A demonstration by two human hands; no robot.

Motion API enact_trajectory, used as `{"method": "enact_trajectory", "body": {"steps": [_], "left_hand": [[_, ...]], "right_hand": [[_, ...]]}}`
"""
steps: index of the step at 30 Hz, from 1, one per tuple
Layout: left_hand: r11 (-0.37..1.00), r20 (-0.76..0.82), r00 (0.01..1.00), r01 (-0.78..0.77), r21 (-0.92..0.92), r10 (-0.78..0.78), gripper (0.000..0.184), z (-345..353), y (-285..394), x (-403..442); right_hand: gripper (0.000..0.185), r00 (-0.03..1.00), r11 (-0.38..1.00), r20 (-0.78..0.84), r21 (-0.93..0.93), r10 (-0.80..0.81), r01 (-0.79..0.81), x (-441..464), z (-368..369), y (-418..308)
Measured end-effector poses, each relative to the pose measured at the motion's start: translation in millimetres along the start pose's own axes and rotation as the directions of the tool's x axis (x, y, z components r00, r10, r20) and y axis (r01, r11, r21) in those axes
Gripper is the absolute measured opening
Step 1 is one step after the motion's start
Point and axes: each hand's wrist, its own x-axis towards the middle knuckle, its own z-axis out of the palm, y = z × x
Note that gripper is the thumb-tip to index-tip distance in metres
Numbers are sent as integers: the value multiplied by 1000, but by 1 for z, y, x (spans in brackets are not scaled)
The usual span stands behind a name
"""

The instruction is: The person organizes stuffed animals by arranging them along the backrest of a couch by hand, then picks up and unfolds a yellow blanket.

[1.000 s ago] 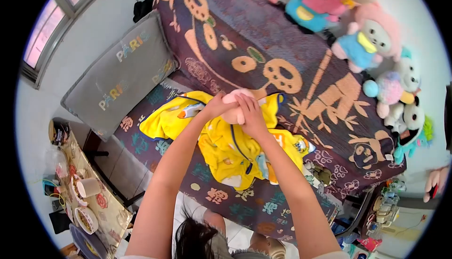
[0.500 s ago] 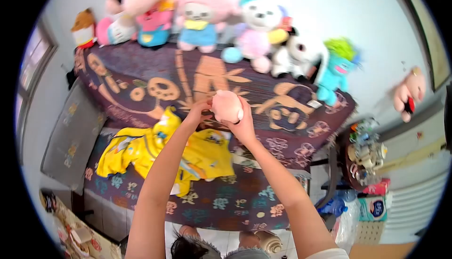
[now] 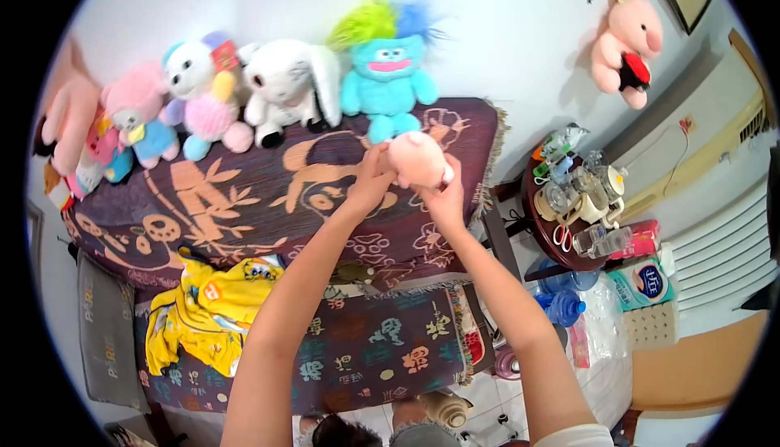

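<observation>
Between my two hands is a small round pink plush toy [image 3: 418, 159], held out over the sofa. My left hand [image 3: 374, 177] grips its left side, fingers bent against it. My right hand [image 3: 445, 197] is closed around its lower right side, near a small white patch. Just behind the toy sits a turquoise plush monster [image 3: 390, 81] with green and blue hair. Left of that is a white plush dog [image 3: 288, 89] with long ears. My arms reach over the patterned sofa cover [image 3: 382, 349].
More plush toys, among them a pastel bear [image 3: 203, 106], line the sofa's back. A yellow jacket [image 3: 207, 309] lies on the seat at left. On the right stands a round table [image 3: 540, 223] with glassware. A pink plush [image 3: 630, 41] hangs on the wall.
My view has turned right, so the plush row and the yellow jacket appear further left. The pink plush toy, still in both hands, is now in front of the turquoise monster.
</observation>
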Motion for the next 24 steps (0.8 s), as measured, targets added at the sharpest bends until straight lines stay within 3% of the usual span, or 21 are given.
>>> {"method": "enact_trajectory", "body": {"steps": [1, 3, 6, 7, 8, 12, 16, 18, 20, 22, 24], "left_hand": [[999, 30, 999, -34, -36, 35, 52, 17, 0, 16], [996, 82, 996, -12, -93, 20, 60, 51, 10, 38], [942, 61, 948, -317, 106, 312, 62, 95, -12, 78], [926, 63, 935, -354, 128, 349, 70, 105, -10, 88], [944, 71, 949, -312, 104, 306, 71, 111, -8, 99], [960, 70, 964, -263, 97, 257, 71, 122, 5, 133], [885, 64, 921, -388, 258, 385, 70, 126, 6, 148], [890, 121, 918, -396, 227, 378, 69, 126, 8, 148], [830, 137, 892, -451, 327, 431, 66, 128, 4, 147], [719, 147, 845, -518, 463, 515, 66, 128, -2, 146], [710, 148, 849, -509, 487, 507, 66, 122, -1, 145]], "right_hand": [[69, 998, 997, -35, 52, -56, 57, 11, -14, -4], [59, 999, 980, -45, 200, 25, -15, 36, -45, -3], [60, 999, 973, -46, 228, -12, 22, 83, -84, 15], [65, 997, 982, -56, 181, -44, 53, 96, -92, 15], [67, 995, 975, -46, 196, -93, 100, 112, -99, 14], [60, 989, 971, -89, 217, 120, -98, 164, -103, 16], [57, 987, 945, 38, 287, 153, -158, 205, -92, 35], [59, 991, 965, 32, 227, 128, -132, 216, -82, 49], [59, 993, 971, 1, 208, 119, -116, 220, -76, 65], [60, 1000, 980, 8, 198, -25, 23, 224, -71, 75], [62, 986, 967, 12, 198, -168, 163, 225, -64, 81]]}}
